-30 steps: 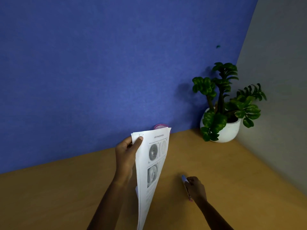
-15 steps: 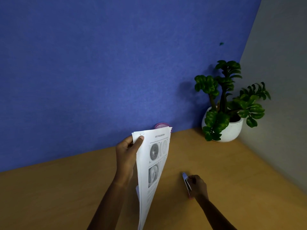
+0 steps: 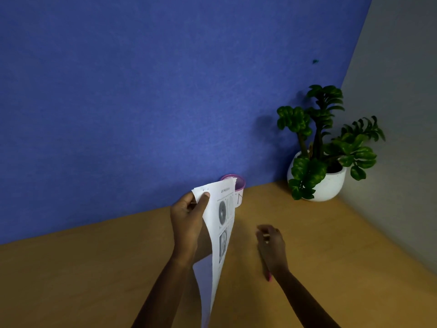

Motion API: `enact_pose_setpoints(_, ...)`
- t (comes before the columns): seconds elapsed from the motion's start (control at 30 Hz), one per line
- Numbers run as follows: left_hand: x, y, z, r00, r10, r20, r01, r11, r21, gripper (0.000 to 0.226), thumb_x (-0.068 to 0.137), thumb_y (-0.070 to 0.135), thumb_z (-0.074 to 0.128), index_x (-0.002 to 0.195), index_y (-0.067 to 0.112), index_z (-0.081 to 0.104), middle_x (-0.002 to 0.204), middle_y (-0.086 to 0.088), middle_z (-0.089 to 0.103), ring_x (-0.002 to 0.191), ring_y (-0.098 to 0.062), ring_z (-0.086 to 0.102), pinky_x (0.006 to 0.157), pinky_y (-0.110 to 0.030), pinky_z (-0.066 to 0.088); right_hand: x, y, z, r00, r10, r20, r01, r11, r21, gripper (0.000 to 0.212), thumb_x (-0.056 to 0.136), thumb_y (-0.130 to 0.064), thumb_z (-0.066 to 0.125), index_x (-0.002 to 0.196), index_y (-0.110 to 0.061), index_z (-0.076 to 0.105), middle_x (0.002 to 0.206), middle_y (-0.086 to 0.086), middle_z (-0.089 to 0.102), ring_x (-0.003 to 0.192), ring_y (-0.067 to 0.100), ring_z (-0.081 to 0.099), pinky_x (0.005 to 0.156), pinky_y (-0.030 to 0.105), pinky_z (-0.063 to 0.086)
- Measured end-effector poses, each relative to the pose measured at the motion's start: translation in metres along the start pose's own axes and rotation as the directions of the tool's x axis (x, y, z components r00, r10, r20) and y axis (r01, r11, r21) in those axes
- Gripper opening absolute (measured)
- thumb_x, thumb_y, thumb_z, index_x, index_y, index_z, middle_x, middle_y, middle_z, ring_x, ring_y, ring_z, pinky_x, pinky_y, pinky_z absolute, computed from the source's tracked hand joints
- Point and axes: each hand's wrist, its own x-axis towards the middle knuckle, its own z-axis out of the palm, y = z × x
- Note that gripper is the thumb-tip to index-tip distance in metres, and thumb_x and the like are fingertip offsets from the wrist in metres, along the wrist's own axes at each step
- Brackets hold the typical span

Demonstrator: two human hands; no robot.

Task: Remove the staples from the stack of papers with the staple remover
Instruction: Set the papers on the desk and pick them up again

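Observation:
My left hand (image 3: 188, 223) holds a stack of white printed papers (image 3: 221, 233) upright above the wooden desk (image 3: 94, 268), pinching its top left corner, with the thumb just below two small staple marks there. The sheets hang down and curl toward me. To the right, my right hand (image 3: 270, 245) is closed around the staple remover (image 3: 269, 277). Only the remover's pink end shows below the wrist and a small metal glint between the fingers. The right hand is blurred and sits low over the desk, apart from the papers.
A small pink cup (image 3: 238, 185) stands against the blue wall (image 3: 142, 91), partly hidden behind the top of the papers. A green plant in a round white pot (image 3: 326, 183) fills the back right corner beside the grey wall (image 3: 402, 138).
My right hand has turned over the staple remover, so its tip no longer shows, and has shifted slightly up. The left hand still holds the papers upright.

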Motion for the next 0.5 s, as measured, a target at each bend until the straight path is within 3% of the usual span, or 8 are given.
enact_pose_setpoints(0.07, -0.001, 0.001, 0.005, 0.999, 0.031, -0.039, -0.031, 1.0, 0.0, 0.022, 0.082, 0.014, 0.064, 0.077, -0.006, 0.058, 0.072, -0.02, 0.061, 0.069, -0.024, 0.055, 0.067, -0.038, 0.047, -0.009, -0.047, -0.008, 0.994, -0.086, 0.065, 0.071, 0.977, 0.202, 0.018, 0.09, -0.019, 0.052, 0.108, -0.02, 0.056, 0.115, 0.005, 0.059, 0.09, 0.004, 0.055, 0.068, 0.012, 0.044)
enact_pose_setpoints(0.13, -0.002, 0.003, 0.01, 0.996, 0.055, -0.071, -0.054, 0.998, 0.013, 0.012, 0.081, 0.009, 0.063, 0.081, -0.002, 0.061, 0.069, -0.011, 0.059, 0.067, -0.015, 0.054, 0.067, -0.032, 0.046, -0.023, -0.089, -0.021, 0.96, -0.206, 0.19, 0.121, 0.916, 0.383, 0.025, 0.086, -0.026, 0.058, 0.11, -0.028, 0.053, 0.114, -0.01, 0.058, 0.102, 0.006, 0.057, 0.075, 0.015, 0.05)
enact_pose_setpoints(0.2, -0.005, 0.01, 0.013, 0.993, 0.076, -0.091, -0.073, 0.997, 0.041, 0.015, 0.082, 0.006, 0.06, 0.096, 0.01, 0.064, 0.074, 0.001, 0.062, 0.063, -0.002, 0.055, 0.065, -0.015, 0.047, -0.035, -0.12, -0.033, 0.888, -0.346, 0.303, 0.203, 0.886, 0.417, 0.044, 0.077, -0.033, 0.06, 0.12, -0.032, 0.049, 0.115, -0.028, 0.05, 0.109, -0.004, 0.052, 0.075, 0.007, 0.049)
enact_pose_setpoints(0.27, -0.007, 0.015, 0.014, 0.99, 0.114, -0.084, -0.109, 0.992, 0.062, 0.026, 0.083, 0.007, 0.059, 0.107, 0.015, 0.061, 0.081, -0.003, 0.063, 0.066, -0.007, 0.057, 0.062, -0.011, 0.046, -0.04, -0.134, -0.039, 0.823, -0.455, 0.339, 0.349, 0.877, 0.331, 0.058, 0.077, -0.034, 0.063, 0.13, -0.033, 0.04, 0.117, -0.037, 0.041, 0.11, -0.016, 0.045, 0.077, 0.0, 0.043)
enact_pose_setpoints(0.33, -0.008, 0.02, 0.013, 0.989, 0.122, -0.08, -0.119, 0.992, 0.038, 0.029, 0.083, 0.007, 0.058, 0.11, 0.019, 0.06, 0.096, -0.01, 0.067, 0.079, -0.018, 0.062, 0.074, -0.026, 0.053, -0.039, -0.138, -0.041, 0.808, -0.499, 0.313, 0.45, 0.866, 0.218, 0.06, 0.082, -0.028, 0.064, 0.134, -0.031, 0.035, 0.121, -0.032, 0.041, 0.106, -0.017, 0.045, 0.077, 0.0, 0.043)
enact_pose_setpoints(0.4, -0.009, 0.026, 0.013, 0.99, 0.12, -0.068, -0.121, 0.992, -0.016, 0.029, 0.083, 0.006, 0.057, 0.107, 0.022, 0.06, 0.108, -0.009, 0.066, 0.096, -0.023, 0.064, 0.086, -0.042, 0.053, -0.035, -0.139, -0.042, 0.808, -0.53, 0.26, 0.513, 0.848, 0.134, 0.053, 0.086, -0.019, 0.059, 0.134, -0.026, 0.037, 0.127, -0.016, 0.048, 0.104, -0.006, 0.05, 0.076, 0.002, 0.045)
enact_pose_setpoints(0.5, -0.011, 0.037, 0.015, 0.99, 0.133, -0.044, -0.135, 0.99, -0.031, 0.031, 0.083, 0.004, 0.058, 0.107, 0.024, 0.06, 0.101, 0.009, 0.064, 0.095, -0.022, 0.062, 0.087, -0.043, 0.052, -0.031, -0.14, -0.046, 0.803, -0.562, 0.197, 0.56, 0.825, 0.071, 0.038, 0.09, -0.013, 0.051, 0.127, -0.02, 0.05, 0.117, -0.004, 0.062, 0.099, 0.006, 0.061, 0.074, 0.006, 0.047)
